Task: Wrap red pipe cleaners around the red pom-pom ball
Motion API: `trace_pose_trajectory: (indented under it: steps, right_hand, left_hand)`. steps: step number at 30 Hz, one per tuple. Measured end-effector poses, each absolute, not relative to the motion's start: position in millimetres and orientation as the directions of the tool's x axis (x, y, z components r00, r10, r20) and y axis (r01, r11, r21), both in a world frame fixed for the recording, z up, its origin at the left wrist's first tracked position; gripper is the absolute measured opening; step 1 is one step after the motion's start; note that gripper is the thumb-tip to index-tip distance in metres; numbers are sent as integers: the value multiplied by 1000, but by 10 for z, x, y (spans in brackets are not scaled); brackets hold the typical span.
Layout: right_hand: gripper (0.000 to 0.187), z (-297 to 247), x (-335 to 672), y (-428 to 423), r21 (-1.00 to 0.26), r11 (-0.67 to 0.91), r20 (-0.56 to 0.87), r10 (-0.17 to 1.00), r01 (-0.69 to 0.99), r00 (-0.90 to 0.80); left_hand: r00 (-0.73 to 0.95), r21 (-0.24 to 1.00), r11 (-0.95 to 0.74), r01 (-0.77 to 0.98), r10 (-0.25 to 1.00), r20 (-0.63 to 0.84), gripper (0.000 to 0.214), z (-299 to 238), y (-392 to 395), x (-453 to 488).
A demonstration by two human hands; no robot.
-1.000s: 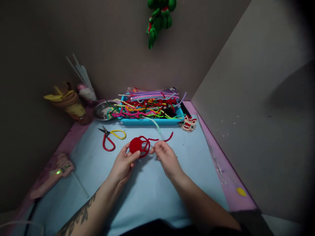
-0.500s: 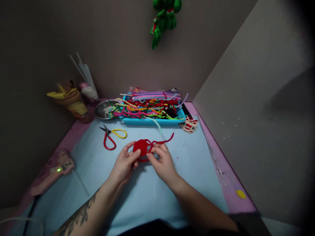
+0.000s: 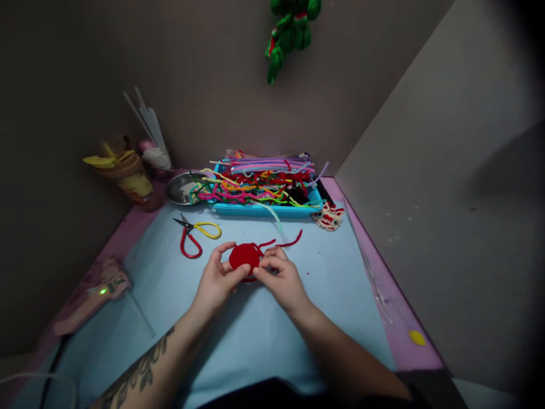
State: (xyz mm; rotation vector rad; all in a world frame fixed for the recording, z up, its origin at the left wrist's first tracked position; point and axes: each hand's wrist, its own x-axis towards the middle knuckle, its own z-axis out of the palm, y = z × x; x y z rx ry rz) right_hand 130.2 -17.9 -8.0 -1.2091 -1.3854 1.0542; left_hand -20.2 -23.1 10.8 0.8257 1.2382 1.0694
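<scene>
A flat red disc of coiled pipe cleaner point(image 3: 244, 257) is held just above the blue mat. My left hand point(image 3: 220, 274) grips its left side, with the thumb on the face and fingers curled around the edge. At the right rim, my right hand point(image 3: 281, 277) pinches a red pipe cleaner strand between thumb and fingertips. Loose red ends point(image 3: 293, 241) stick out behind my right fingers. Left of my hands, scissors point(image 3: 191, 234) with one red and one yellow handle lie on the mat with blades slightly apart.
A blue tray point(image 3: 268, 211) of colourful pipe cleaners stands at the back, beside a metal bowl point(image 3: 181, 190) and a white-and-red lion-like figure point(image 3: 328, 217). A pink glue gun point(image 3: 111, 287) with a green light lies left. Cups with tools point(image 3: 130, 176) stand back left; a green ornament point(image 3: 292, 34) hangs above.
The red strand's loop beside the disc has drawn in close to its rim. My right fingers have stayed near the disc's right edge, and a second loose end now shows.
</scene>
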Motion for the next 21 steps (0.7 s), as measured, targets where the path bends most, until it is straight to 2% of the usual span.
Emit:
trace_pose_trajectory:
  steps: [7,11,16,21]
  right_hand:
    - [11,-77,1320,-182,-980,121,141,982,159,122]
    - [13,-65,1337,-187,-975,152,171,979,164,107]
    - [4,-72,1315,-208,-957,186,209,974,221,84]
    - [18,-78,1284,-226,-930,265,308,940,256,148]
  left_hand:
    - [28,937,257,-238,966,-258,77,226,-244,-210]
    - [52,928,277,-249,961,-272,75,200,-255,-199]
    - [35,927,271,-259,962,-271,66,151,-256,-202]
    - [29,930,271,-247,962,-272,64,198,-274,-193]
